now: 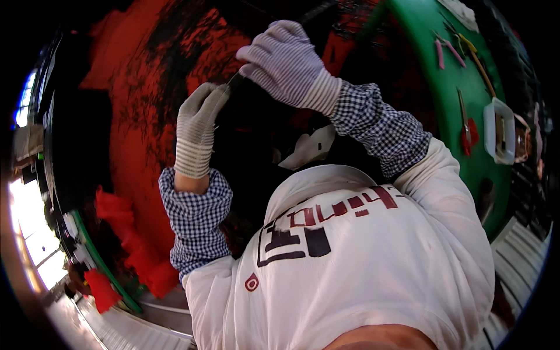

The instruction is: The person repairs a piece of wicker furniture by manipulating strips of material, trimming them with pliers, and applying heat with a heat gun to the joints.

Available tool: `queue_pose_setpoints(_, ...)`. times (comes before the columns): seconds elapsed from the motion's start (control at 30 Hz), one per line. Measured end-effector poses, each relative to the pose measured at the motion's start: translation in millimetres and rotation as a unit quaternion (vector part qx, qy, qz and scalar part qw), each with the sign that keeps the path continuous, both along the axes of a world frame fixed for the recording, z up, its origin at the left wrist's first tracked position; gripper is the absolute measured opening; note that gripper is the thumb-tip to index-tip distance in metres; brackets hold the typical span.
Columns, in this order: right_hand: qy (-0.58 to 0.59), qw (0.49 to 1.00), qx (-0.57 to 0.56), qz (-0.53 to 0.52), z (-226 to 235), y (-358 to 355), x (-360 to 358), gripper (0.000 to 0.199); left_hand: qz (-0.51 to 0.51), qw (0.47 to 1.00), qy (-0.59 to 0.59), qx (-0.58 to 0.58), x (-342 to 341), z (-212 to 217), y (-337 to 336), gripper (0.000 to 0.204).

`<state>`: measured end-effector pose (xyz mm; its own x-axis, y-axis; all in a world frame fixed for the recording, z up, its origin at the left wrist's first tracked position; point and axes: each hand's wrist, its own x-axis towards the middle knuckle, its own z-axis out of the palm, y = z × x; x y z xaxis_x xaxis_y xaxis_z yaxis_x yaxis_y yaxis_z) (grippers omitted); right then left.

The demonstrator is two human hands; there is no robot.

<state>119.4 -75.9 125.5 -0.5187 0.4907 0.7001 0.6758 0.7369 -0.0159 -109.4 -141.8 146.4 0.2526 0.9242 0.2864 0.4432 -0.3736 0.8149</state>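
Hiding much of the lower frame, the person's white printed shirt [361, 256] fills everything from 4 to 7 o'clock, so whatever lies under the chest cannot be seen. Both hands wear grey-and-white striped knit gloves over blue checked sleeves. The left hand [198, 125] sits near the centre, fingers pointing toward 12 o'clock, its fingertips pinched narrow around the near end of a thin dark strip of material [236, 80]. The right hand [286, 61], toward 12 o'clock, is curled closed over the same strip a little farther along; the two gloves lie just beside one another. The strip is small and dark against a dark hollow [256, 134], so its full length and what it joins to are hard to make out.

Behind the hands spreads a red sheet of fabric [146, 116] marked with tangled black threads, running from 12 to 8 o'clock, with bunched red cloth scraps [116, 233] at 8 o'clock. A green curved counter [449, 99] sweeps past 2 to 3 o'clock, carrying a white rectangular tray [500, 129], red-handled snips [466, 131] and pink and yellow-handled small tools [449, 49] near the rim; their details blur at the fisheye edge. A green band [102, 262] edges the red area at 8 o'clock. Bright window glare [29, 227] washes out 9 o'clock, and grey ridged flooring [519, 256] shows at 4 o'clock. Open room lies between the right elbow and the green counter.
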Motion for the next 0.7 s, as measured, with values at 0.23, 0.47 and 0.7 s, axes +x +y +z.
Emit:
queue_pose_setpoints(0.23,0.022,1.000,-0.010,0.011,-1,-3,7,0.042,0.052,0.997,-0.046,-0.014,-5,-23,-12,0.027)
queue_pose_setpoints(0.47,0.001,1.000,0.000,-0.008,-8,13,26,0.060,0.075,0.991,0.092,0.068,-26,-38,-16,0.030)
queue_pose_setpoints(0.7,0.163,0.980,-0.015,-0.116,4,49,91,0.043,0.088,0.991,-0.090,-0.041,-23,-36,-15,0.031)
